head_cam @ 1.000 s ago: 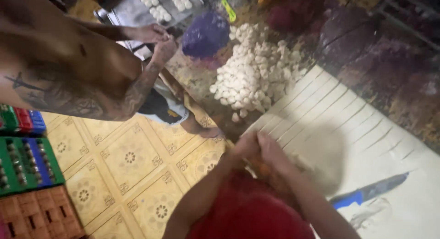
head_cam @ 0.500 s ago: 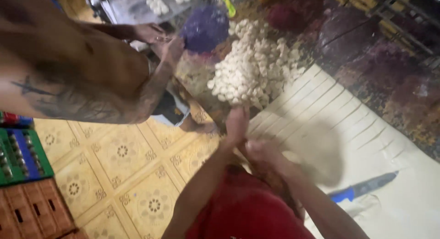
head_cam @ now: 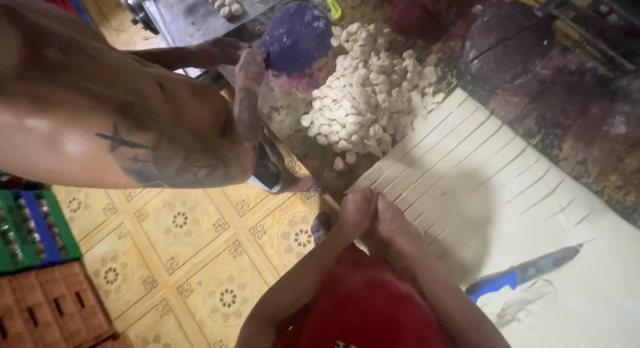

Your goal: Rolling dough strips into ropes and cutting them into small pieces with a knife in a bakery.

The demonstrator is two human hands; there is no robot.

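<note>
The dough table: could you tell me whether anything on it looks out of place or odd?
Little stands out. A blue-handled knife lies loose on the sliced dough sheet, and a few cut pieces have strayed from the dough pile. Both hands meet at the sheet's near edge.

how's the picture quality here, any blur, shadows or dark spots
Head view: soft and slightly smeared all over, so the left hand and right hand show no clear fingers; light falls brightest on the sheet of dough, where a grey shadow lies beside the hands; the upper right corner is dim and murky; the knife is clear enough to recognise.
</note>
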